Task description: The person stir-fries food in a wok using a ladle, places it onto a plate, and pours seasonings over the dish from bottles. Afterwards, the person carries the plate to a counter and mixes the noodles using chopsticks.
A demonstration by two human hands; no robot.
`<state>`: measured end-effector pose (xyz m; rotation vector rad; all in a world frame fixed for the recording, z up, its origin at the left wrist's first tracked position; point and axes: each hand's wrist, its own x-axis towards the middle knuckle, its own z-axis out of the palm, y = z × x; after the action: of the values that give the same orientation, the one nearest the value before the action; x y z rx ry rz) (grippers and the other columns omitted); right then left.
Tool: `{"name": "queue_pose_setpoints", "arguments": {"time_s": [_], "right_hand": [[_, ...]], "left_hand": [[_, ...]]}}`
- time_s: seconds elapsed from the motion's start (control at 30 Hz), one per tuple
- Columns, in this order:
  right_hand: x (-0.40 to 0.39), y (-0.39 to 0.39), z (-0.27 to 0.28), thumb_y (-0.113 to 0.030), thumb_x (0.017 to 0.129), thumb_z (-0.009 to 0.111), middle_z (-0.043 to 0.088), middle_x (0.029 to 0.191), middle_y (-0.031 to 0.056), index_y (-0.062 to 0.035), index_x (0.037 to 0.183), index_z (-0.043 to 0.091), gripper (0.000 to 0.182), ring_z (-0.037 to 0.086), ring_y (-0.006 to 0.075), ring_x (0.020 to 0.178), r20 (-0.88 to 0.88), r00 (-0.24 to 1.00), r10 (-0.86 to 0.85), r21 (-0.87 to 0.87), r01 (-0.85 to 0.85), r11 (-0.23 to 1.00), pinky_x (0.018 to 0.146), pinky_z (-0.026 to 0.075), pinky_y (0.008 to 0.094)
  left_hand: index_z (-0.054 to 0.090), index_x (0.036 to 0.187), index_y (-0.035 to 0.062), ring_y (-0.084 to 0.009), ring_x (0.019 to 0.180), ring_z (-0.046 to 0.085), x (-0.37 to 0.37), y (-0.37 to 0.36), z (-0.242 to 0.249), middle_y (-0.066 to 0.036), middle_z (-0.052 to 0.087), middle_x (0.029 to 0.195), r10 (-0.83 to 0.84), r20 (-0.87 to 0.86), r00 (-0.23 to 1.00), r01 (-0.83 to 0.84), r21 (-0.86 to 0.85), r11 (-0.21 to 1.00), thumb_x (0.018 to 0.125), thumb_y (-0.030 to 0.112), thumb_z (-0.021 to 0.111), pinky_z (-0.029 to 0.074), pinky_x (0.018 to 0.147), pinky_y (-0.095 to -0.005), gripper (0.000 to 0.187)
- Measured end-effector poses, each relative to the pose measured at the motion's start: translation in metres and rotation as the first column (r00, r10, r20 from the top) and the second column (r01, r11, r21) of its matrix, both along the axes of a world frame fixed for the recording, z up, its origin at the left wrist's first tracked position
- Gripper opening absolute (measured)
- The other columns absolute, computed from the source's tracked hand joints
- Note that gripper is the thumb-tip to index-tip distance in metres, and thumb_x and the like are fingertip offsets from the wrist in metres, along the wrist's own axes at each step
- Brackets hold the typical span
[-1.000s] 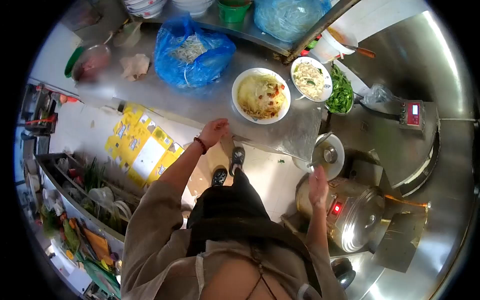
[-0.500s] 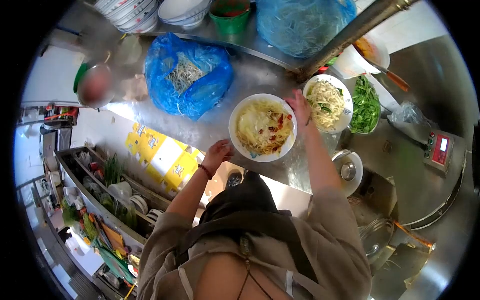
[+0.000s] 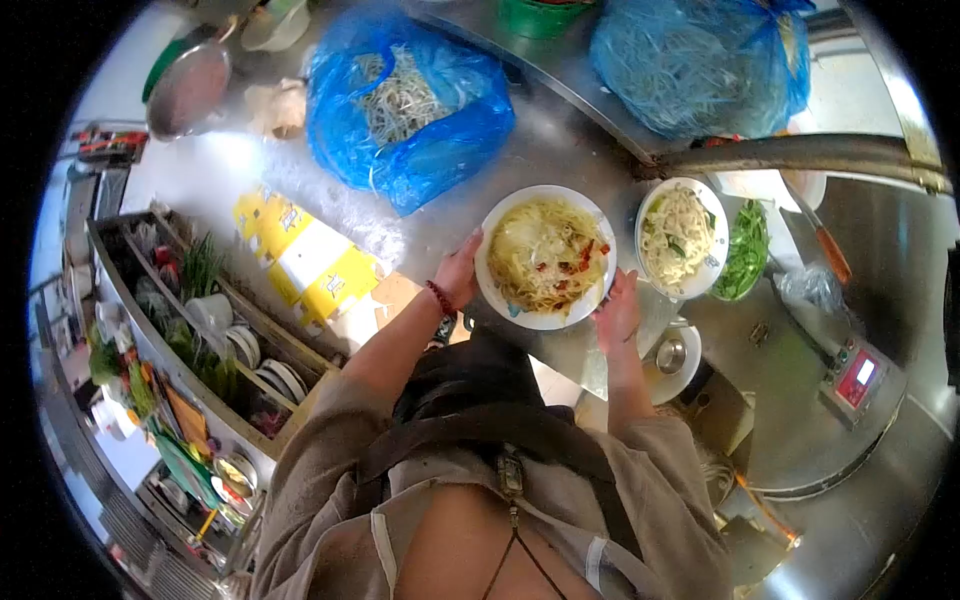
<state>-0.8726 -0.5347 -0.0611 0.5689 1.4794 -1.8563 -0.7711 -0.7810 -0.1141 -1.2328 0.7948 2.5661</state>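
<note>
Left hand (image 3: 460, 275): on the left rim of the noodle plate (image 3: 545, 255), fingers closed on the edge, beaded band at the wrist.
Right hand (image 3: 617, 312): under the plate's lower right rim, fingers gripping it from that side.
Noodle plate: white, round, heaped with pale noodles and red bits, held between both hands at the near edge of the steel desk (image 3: 470, 215), partly past that edge.
Right of plate: second noodle plate (image 3: 682, 238) just beside, rims close but apart; bowl of greens (image 3: 747, 250) touching its far side.
Behind plate: blue bag of sprouts (image 3: 405, 100) near the top left rim; a strip of bare steel between bag and plate.
Upper shelf: second blue bag (image 3: 690, 60), above a steel bar (image 3: 810, 155) crossing over the right side.
Below desk edge: yellow cartons (image 3: 300, 255) to the left, open floor beside them under the left forearm.
Near right: small metal bowl on a white plate (image 3: 672, 357), just below the right hand.
Far right: scale with red display (image 3: 860, 372), well apart.
</note>
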Motion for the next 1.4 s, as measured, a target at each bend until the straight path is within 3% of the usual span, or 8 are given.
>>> {"name": "queue_pose_setpoints", "arguments": {"time_s": [0.23,0.37,0.43,0.87,0.97,1.07,1.27,1.4], "right_hand": [[0.031,-0.015,0.042,-0.04,0.097,0.034,0.04,0.14,0.0061,-0.0135,0.138,0.037,0.049,0.041,0.0237,0.127,-0.037,0.998,0.048,0.002,-0.048,0.999,0.104,0.033,0.0442],[0.077,-0.044,0.082,-0.053,0.094,0.033,0.035,0.142,0.0132,-0.0107,0.142,0.029,0.064,0.034,0.0306,0.131,-0.194,0.959,0.206,0.137,-0.181,0.974,0.109,0.025,0.0508],[0.095,-0.066,0.086,-0.057,0.093,0.028,0.034,0.142,0.0129,-0.0097,0.141,0.03,0.067,0.034,0.0309,0.131,-0.188,0.948,0.256,0.094,-0.242,0.966,0.109,0.024,0.0517],[0.281,-0.409,0.162,-0.064,0.091,0.028,0.036,0.141,0.0138,-0.011,0.139,0.036,0.072,0.036,0.0308,0.128,-0.241,0.689,0.683,0.026,-0.699,0.714,0.103,0.031,0.0475],[0.284,-0.477,0.138,-0.054,0.095,0.033,0.043,0.135,0.0117,-0.0107,0.136,0.04,0.061,0.044,0.0293,0.12,-0.342,0.472,0.813,0.109,-0.839,0.533,0.097,0.038,0.0418],[0.301,-0.54,0.13,-0.036,0.096,0.042,0.057,0.116,0.0093,-0.0077,0.13,0.046,0.044,0.055,0.0225,0.103,-0.396,-0.215,0.893,0.529,-0.848,0.03,0.085,0.046,0.0341],[0.364,-0.679,0.097,-0.031,0.094,0.048,0.065,0.097,0.0074,-0.0034,0.113,0.059,0.035,0.06,0.02,0.089,-0.031,-0.588,0.808,0.012,-0.809,-0.588,0.081,0.047,0.0334],[0.37,-0.838,0.108,-0.03,0.092,0.053,0.067,0.089,0.0067,-0.0026,0.1,0.067,0.032,0.062,0.0187,0.081,-0.189,-0.59,0.785,0.075,-0.806,-0.587,0.078,0.049,0.0325]], "left_hand": [[0.034,0.139,0.0096,-0.0327,0.125,0.043,0.035,-0.01,0.032,-0.021,0.041,0.137,-0.059,-0.31,0.949,0.084,0.07,0.994,0.087,0.065,0.04,0.041,0.1,-0.0518,0.076],[0.022,0.146,0.0205,-0.0319,0.124,0.044,0.094,-0.033,0.008,-0.017,0.041,0.138,-0.214,-0.37,0.904,0.127,-0.246,0.961,0.089,0.055,0.047,0.046,0.095,-0.0509,0.07],[0.018,0.147,0.0218,-0.0319,0.126,0.042,0.139,-0.078,0.09,-0.015,0.039,0.14,-0.231,-0.303,0.925,0.18,-0.188,0.966,0.089,0.051,0.05,0.045,0.097,-0.0497,0.072],[0.015,0.147,0.016,-0.0262,0.124,0.044,0.425,-0.298,0.131,-0.014,0.039,0.14,0.413,-0.6,0.685,-0.523,-0.01,0.852,0.087,0.02,0.062,0.044,0.098,-0.0429,0.077],[0.018,0.146,0.0145,-0.0284,0.123,0.045,0.482,-0.342,0.132,-0.016,0.036,0.141,0.608,-0.655,0.449,-0.744,0.103,0.66,0.086,0.019,0.063,0.045,0.098,-0.0451,0.075],[0.022,0.143,0.0105,-0.0282,0.12,0.049,0.529,-0.379,0.135,-0.016,0.04,0.138,0.699,-0.655,0.287,-0.881,0.106,0.461,0.085,0.018,0.064,0.044,0.1,-0.0447,0.072],[0.038,0.132,0.0024,-0.0307,0.114,0.054,0.604,-0.469,0.118,-0.019,0.052,0.126,0.825,-0.564,0.032,-0.996,0.048,0.071,0.085,0.02,0.064,0.047,0.096,-0.0463,0.057],[0.044,0.129,0.0002,-0.0358,0.118,0.049,0.639,-0.521,0.121,-0.021,0.051,0.126,0.907,-0.415,-0.065,-0.991,-0.08,-0.108,0.08,0.03,0.068,0.041,0.1,-0.0522,0.063]]}}
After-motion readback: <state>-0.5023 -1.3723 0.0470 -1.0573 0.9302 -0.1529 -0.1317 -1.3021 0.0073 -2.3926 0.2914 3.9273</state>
